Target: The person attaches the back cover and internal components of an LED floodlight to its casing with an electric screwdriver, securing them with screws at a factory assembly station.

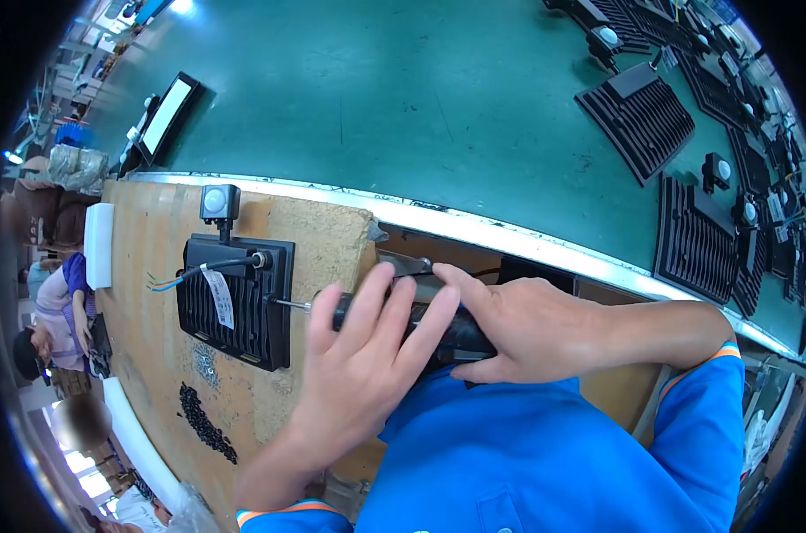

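Note:
My left hand (359,369) has its fingers slightly apart around the front of a black power screwdriver (416,322). Behind it, my right hand (527,329) grips the rear of the same tool. The thin bit points left and meets the near side of a black finned lamp housing (261,311), which lies on the brown board. A white-domed sensor (216,202) sticks out from the housing's upper edge. A short black cable with bare blue and brown wires (176,282) and a white label (218,298) lie across the fins.
Small silver screws (205,364) and black screws (204,425) lie on the board (145,329). Beyond its edge, the green table (376,98) carries a lamp with a white panel (167,117) and several finned housings (641,120). A person (63,306) is at the far left.

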`<state>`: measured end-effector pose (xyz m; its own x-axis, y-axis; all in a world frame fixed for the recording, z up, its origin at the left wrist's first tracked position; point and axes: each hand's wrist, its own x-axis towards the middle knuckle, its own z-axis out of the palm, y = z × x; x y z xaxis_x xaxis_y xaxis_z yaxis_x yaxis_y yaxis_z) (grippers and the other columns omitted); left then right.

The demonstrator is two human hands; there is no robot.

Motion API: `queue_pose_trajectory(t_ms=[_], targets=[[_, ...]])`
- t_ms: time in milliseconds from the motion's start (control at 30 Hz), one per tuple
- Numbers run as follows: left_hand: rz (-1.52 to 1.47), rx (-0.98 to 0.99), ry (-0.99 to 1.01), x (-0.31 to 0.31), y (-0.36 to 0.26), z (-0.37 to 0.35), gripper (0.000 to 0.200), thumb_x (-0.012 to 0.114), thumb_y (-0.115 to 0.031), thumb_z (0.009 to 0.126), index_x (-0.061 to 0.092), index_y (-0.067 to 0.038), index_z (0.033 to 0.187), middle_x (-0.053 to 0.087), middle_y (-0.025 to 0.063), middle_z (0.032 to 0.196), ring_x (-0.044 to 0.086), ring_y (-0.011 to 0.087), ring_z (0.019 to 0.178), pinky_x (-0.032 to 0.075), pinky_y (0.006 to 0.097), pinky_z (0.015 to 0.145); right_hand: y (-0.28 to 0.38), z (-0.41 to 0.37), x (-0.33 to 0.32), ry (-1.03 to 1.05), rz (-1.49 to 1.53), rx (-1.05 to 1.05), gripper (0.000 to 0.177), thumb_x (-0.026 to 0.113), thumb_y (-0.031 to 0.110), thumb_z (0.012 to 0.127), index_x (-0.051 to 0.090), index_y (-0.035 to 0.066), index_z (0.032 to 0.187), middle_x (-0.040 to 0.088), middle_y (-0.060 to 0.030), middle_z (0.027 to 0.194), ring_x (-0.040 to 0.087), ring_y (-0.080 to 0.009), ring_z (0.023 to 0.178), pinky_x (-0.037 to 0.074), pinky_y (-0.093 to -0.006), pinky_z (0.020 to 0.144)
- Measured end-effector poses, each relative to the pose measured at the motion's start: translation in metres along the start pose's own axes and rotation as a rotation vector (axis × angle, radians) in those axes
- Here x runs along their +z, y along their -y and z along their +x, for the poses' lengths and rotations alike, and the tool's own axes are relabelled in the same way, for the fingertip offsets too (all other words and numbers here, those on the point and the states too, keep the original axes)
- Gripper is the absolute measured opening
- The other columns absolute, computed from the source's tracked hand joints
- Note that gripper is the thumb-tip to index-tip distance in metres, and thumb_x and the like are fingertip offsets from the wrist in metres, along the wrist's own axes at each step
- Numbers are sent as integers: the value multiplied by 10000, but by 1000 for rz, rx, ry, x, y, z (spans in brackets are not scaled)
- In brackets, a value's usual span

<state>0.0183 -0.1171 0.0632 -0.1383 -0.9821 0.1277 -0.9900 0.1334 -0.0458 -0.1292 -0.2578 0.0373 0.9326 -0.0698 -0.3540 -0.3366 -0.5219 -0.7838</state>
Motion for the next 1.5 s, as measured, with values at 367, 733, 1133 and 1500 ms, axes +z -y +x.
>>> queue_pose_trajectory(t_ms=[367,733,1133,1500], targets=[[18,131,-334,59,11,-6,284,661,-35,695,554,-137,938,538,22,792,523,188,721,398,336,646,-45,-48,-3,-160,131,-208,502,741,299,700,534,-23,1024,574,-167,904,560,-319,848,443,-372,755],[15,92,-310,58,8,-9,298,728,-75,725,514,-122,926,548,38,819,534,225,748,414,375,650,-53,-53,20,-441,212,-385,444,779,254,629,556,54,957,552,-71,871,540,-245,856,405,-360,764],[32,12,-343,60,10,-12,319,719,-83,745,485,-172,942,554,2,808,529,187,744,395,357,659,-53,-46,24,-440,291,-446,477,784,223,629,571,82,1033,482,-24,776,496,-186,728,336,-311,726],[36,-4,-267,53,8,-11,383,721,-40,744,412,-145,945,524,55,850,524,244,759,431,375,628,-47,-46,23,-491,376,-349,570,782,257,645,519,74,1116,547,-14,815,540,-172,762,330,-331,798]])
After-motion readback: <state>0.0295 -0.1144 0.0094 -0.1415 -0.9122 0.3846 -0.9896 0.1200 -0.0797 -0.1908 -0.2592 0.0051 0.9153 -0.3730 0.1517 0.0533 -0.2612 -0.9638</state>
